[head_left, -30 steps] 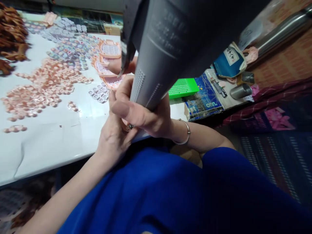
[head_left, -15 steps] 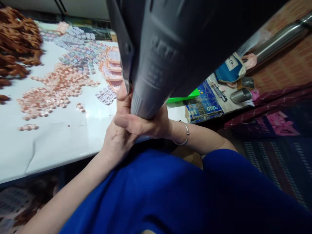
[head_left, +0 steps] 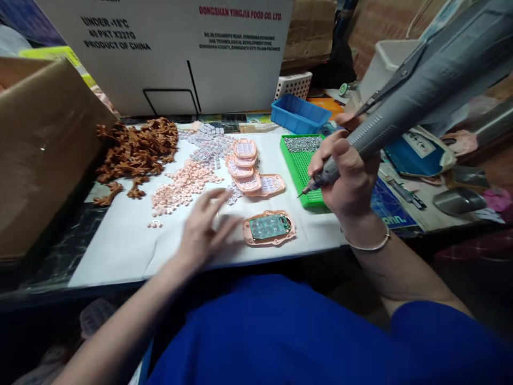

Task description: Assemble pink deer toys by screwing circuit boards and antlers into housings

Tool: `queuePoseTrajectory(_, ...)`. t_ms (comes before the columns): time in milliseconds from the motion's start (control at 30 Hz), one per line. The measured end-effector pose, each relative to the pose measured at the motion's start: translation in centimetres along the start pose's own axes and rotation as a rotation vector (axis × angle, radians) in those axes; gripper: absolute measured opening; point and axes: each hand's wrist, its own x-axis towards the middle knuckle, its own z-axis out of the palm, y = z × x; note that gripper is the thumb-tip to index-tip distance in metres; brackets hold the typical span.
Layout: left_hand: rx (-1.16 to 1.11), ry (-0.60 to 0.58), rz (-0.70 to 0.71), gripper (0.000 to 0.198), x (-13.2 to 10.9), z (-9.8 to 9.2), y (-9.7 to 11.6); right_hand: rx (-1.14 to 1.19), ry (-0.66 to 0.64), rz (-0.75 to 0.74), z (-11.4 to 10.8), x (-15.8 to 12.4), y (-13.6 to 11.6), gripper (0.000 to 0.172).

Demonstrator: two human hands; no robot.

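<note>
My right hand (head_left: 348, 174) is wrapped round a grey electric screwdriver (head_left: 404, 104), its tip pointing down over the near end of a green screw tray (head_left: 301, 166). My left hand (head_left: 204, 227), blurred by motion, hovers with fingers spread above the white table sheet (head_left: 124, 240). Just to its right lies a pink keypad shell with a green circuit board (head_left: 269, 228) facing up. A row of several more pink keypad shells (head_left: 248, 171) lies behind it.
Piles of small pink buttons (head_left: 180, 187), grey-white key pieces (head_left: 208, 144) and brown rubber parts (head_left: 136, 149) cover the far table. A cardboard box (head_left: 36, 144) stands at the left, a white carton (head_left: 172, 51) behind, a blue bin (head_left: 298, 112) and clutter at the right.
The view has swung up. My hands, held together at the table edge, have parted: the right lifted the screwdriver over the green tray, the left moved left, and the circuit-board shell lies on the table.
</note>
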Motion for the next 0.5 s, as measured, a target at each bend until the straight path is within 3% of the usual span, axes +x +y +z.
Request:
queuePoseTrajectory(67,0.15,0.141,-0.193,0.033,2.9,-3.9,-3.1,-0.067,0.056,-0.024,-1.4,0.9,0.8,0.03)
queuePoseTrajectory(133,0.244,0.244,-0.285,0.03,5.8,-7.4,-6.3,-0.148,0.099,-0.044,-2.7,1.4,1.7,0.028)
queuePoseTrajectory(200,0.283,0.279,-0.353,0.025,8.0,-9.7,-9.1,-0.2,0.129,-0.078,-3.7,1.7,2.4,0.029)
queuePoseTrajectory(333,0.269,0.216,-0.469,0.028,9.6,-10.8,-12.1,-0.258,0.17,-0.109,-5.1,1.8,3.3,0.03)
queuePoseTrajectory(433,0.204,0.2,-0.532,0.031,9.5,-10.3,-12.4,-0.29,0.195,-0.149,-6.0,1.6,3.2,0.034)
queuePoseTrajectory(500,0.135,0.237,-0.565,0.029,9.3,-10.2,-11.9,-0.398,0.119,-0.149,-6.4,1.3,2.5,0.042)
